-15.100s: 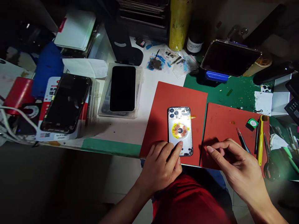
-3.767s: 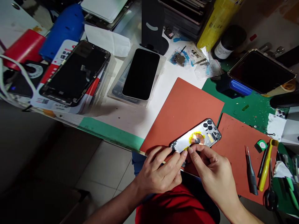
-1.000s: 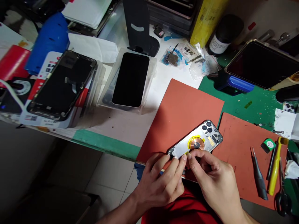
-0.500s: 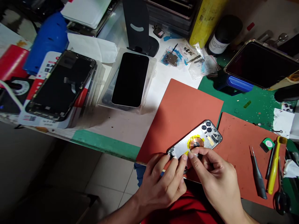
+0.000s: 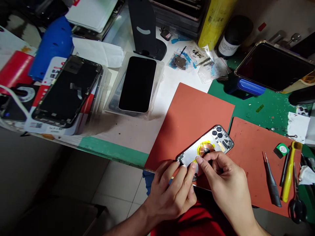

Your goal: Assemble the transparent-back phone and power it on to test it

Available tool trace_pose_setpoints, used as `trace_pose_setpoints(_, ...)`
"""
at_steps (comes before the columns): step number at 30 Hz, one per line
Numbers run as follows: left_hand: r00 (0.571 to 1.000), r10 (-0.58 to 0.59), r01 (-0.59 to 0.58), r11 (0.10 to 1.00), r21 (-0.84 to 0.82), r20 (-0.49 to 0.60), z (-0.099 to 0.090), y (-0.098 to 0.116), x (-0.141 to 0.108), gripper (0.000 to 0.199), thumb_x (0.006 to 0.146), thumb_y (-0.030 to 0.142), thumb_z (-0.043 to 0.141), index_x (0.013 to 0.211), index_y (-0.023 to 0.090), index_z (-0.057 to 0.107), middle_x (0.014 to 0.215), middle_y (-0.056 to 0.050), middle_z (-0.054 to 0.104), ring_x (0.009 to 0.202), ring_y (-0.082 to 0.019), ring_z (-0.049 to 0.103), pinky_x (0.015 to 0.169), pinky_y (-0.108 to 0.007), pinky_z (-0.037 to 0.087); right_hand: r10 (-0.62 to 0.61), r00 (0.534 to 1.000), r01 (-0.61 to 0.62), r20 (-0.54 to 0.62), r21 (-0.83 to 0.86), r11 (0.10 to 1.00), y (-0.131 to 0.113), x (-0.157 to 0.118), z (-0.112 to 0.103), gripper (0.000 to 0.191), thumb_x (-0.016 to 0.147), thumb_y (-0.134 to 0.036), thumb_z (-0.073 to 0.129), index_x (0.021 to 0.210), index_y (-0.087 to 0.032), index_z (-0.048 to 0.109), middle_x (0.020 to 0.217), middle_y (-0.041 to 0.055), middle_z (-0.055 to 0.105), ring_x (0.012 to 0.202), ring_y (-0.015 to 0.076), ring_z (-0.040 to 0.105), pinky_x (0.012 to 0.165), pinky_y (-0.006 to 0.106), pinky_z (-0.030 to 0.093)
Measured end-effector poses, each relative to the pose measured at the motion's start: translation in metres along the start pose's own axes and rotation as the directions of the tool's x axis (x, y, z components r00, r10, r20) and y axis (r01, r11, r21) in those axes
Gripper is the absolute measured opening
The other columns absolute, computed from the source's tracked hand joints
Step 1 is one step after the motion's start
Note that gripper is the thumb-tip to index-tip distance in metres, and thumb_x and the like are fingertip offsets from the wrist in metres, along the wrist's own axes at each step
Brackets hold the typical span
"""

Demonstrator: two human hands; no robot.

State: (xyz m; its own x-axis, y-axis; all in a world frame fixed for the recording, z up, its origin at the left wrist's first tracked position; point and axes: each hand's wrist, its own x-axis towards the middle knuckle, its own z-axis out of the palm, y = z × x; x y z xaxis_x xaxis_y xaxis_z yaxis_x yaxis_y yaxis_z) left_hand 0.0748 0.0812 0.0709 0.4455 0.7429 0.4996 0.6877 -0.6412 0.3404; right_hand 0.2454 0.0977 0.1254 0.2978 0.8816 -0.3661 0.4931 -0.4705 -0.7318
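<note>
An opened phone body (image 5: 192,152) lies tilted on an orange-red mat at the table's near edge. It has a silver inside plate, camera rings at the upper right and a copper charging coil (image 5: 204,149) edged with yellow tape. My left hand (image 5: 173,186) holds the body's lower-left end, fingertips pressing on the near edge and plate. Thumb and forefinger of my right hand (image 5: 227,182) are closed together at the coil's lower edge. What sits between those fingertips, if anything, is hidden.
On the right mat lie a dark pen-shaped tool (image 5: 271,183), a yellow brush (image 5: 288,177) and scissors (image 5: 297,205). A black-screened phone (image 5: 137,83) rests on a clear box; a screen assembly (image 5: 69,91) lies left. Small parts bags (image 5: 180,60) sit behind the mat.
My right thumb has shifted slightly left along the coil's lower edge. My left hand stays on the phone body. The view has moved a little.
</note>
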Motion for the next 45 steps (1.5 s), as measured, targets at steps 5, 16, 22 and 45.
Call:
trace_pose_setpoints(5, 1.000, -0.014, 0.014, 0.999, -0.047, 0.003, -0.002, 0.000, -0.003, 0.043, 0.087, 0.017, 0.061, 0.126, 0.004, 0.074, 0.115, -0.015, 0.065, 0.115, -0.031, 0.059, 0.104, -0.048, 0.049, -0.012, 1.000, 0.012, 0.011, 0.004, 1.000, 0.000, -0.001, 0.001, 0.031, 0.095, -0.049, 0.069, 0.082, -0.022, 0.069, 0.054, -0.0075, 0.048, 0.045, 0.0090, 0.040, 0.043, 0.020, 0.035)
trace_pose_setpoints(16, 0.999, -0.034, 0.036, 0.999, -0.030, 0.041, -0.004, 0.003, 0.002, 0.044, 0.088, 0.017, 0.061, 0.128, 0.009, 0.074, 0.115, -0.014, 0.067, 0.113, -0.031, 0.057, 0.104, -0.048, 0.047, 0.024, 0.999, -0.027, 0.041, 0.084, 0.996, 0.004, 0.002, -0.003, 0.035, 0.096, -0.054, 0.067, 0.083, -0.022, 0.067, 0.056, -0.0078, 0.044, 0.049, 0.0098, 0.036, 0.047, 0.022, 0.033)
trace_pose_setpoints(22, 0.998, -0.043, 0.044, 0.998, -0.034, 0.043, -0.006, 0.003, 0.007, 0.044, 0.085, 0.013, 0.061, 0.127, 0.007, 0.073, 0.113, -0.015, 0.067, 0.110, -0.031, 0.058, 0.101, -0.049, 0.048, 0.009, 0.999, -0.012, 0.031, 0.087, 0.996, 0.002, 0.002, -0.004, 0.035, 0.094, -0.052, 0.069, 0.078, -0.021, 0.067, 0.052, -0.0090, 0.040, 0.046, 0.0095, 0.035, 0.046, 0.022, 0.032)
trace_pose_setpoints(45, 0.987, -0.027, 0.022, 0.999, 0.033, 0.160, -0.014, 0.000, 0.013, 0.048, 0.087, 0.014, 0.065, 0.135, 0.013, 0.070, 0.117, -0.014, 0.060, 0.109, -0.030, 0.056, 0.095, -0.045, 0.049, -0.002, 1.000, -0.001, 0.016, 0.174, 0.985, 0.006, 0.001, -0.004, 0.034, 0.095, -0.051, 0.067, 0.077, -0.022, 0.064, 0.054, -0.0089, 0.039, 0.048, 0.0098, 0.035, 0.047, 0.022, 0.031)
